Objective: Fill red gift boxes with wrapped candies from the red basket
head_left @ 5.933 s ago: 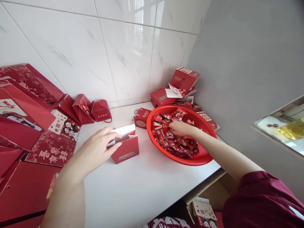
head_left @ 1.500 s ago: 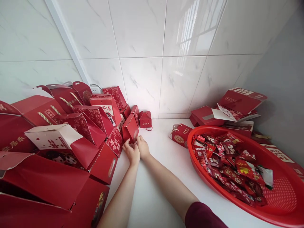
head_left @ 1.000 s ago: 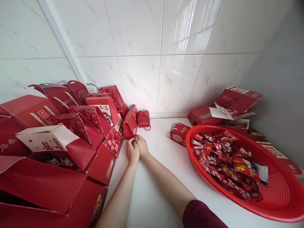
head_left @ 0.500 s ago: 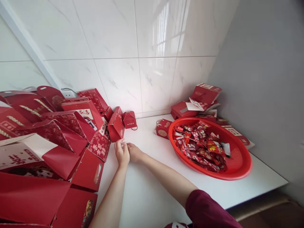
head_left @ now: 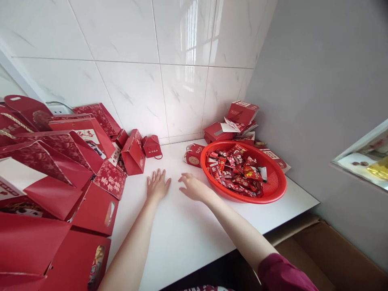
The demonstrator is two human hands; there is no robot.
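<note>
My left hand (head_left: 158,186) lies palm down on the white tabletop (head_left: 169,234), fingers spread, with nothing in it. To its right my right hand (head_left: 193,186) hovers over or rests on the table, fingers apart and holding nothing. A red plastic basket (head_left: 277,194) of wrapped candies (head_left: 239,171) stands to the right of my right hand. Between the hands and the wall lies a small red gift box (head_left: 194,154) on its side. Beyond my left hand stand a red box (head_left: 133,152) and a smaller one with a cord loop (head_left: 152,146).
Many red gift boxes (head_left: 81,206) crowd the table's left side. More red cartons (head_left: 232,125) are piled behind the basket against the tiled wall (head_left: 130,85). A grey wall (head_left: 306,101) rises at the right. Below the table edge stands an open cardboard box (head_left: 321,254).
My hands were together near the boxes at left; now they are apart, fingers spread, the right one moved toward the basket. The view has turned right.
</note>
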